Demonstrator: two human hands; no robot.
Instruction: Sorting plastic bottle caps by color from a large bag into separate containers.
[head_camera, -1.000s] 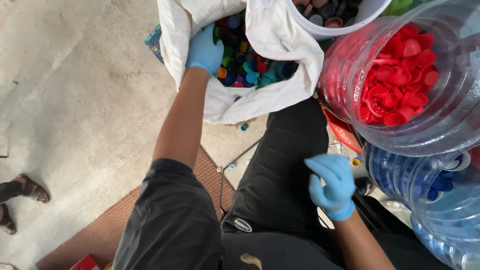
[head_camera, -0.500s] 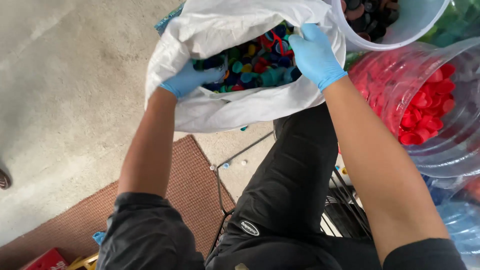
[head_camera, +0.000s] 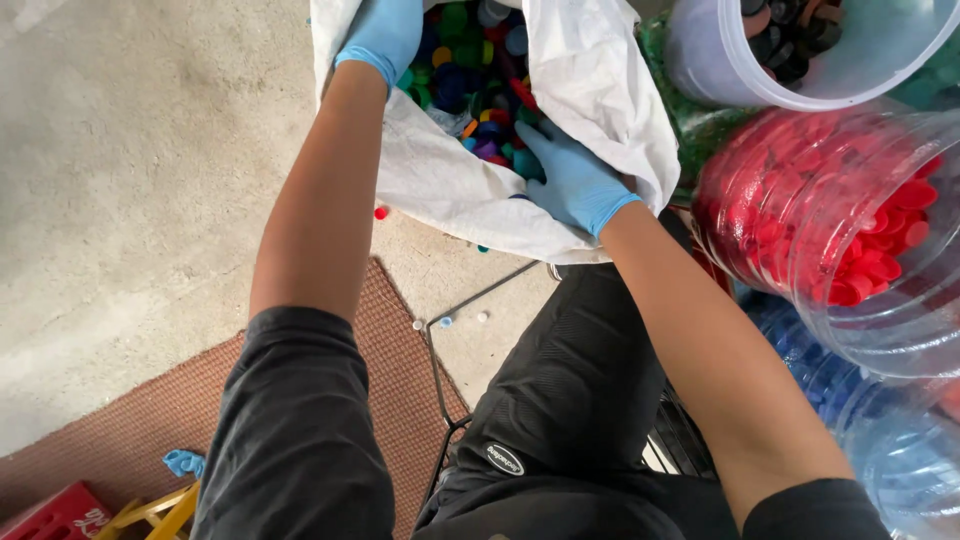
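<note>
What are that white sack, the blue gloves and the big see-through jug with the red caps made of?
White sack: probably woven plastic or cloth; matte, with soft creases. Gloves on the left hand and right hand: thin rubbery material, likely nitrile; smooth and tight on the fingers. Jug: clear, glossy hard plastic with ribs and glints. Red caps: moulded plastic.

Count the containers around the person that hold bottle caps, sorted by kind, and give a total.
White sack, mixed-colour caps, both gloved hands at it: 1
Clear jug of red caps: 1
Clear jug of blue caps: 1
White bucket of dark caps: 1
Total: 4
</note>
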